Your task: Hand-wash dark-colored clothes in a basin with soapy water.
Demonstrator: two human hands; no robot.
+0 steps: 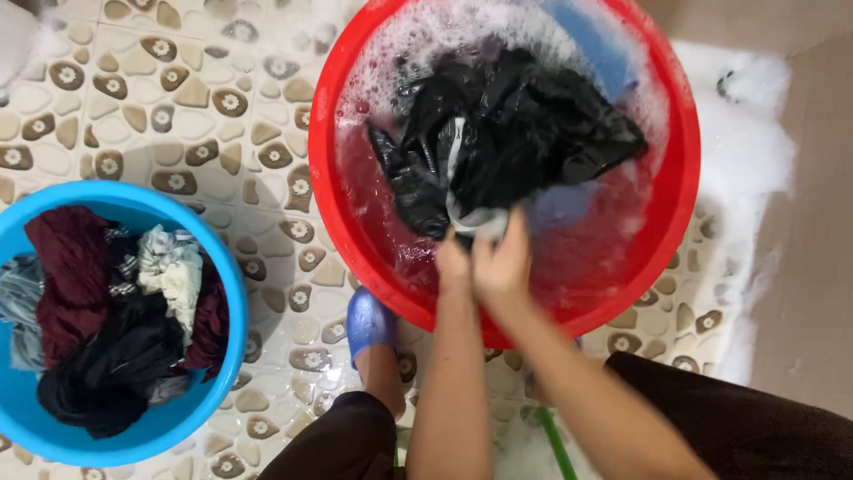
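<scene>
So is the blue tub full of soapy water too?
No, the blue tub holds only a heap of clothes with no water or foam showing, while the suds are in the red tub.

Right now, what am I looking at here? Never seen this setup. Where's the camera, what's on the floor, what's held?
One picture, from a camera on a person's head, looking down. No machine: two bare hands. The left hand and right hand meet at the near side of a red basin of soapy water, both gripping a black garment with a pale strip. The basin stands on a pebble-patterned tile floor. To the left stands a blue basin heaped with clothes. Foam lies on the floor beyond the red basin. A blue shoe shows below.
</scene>
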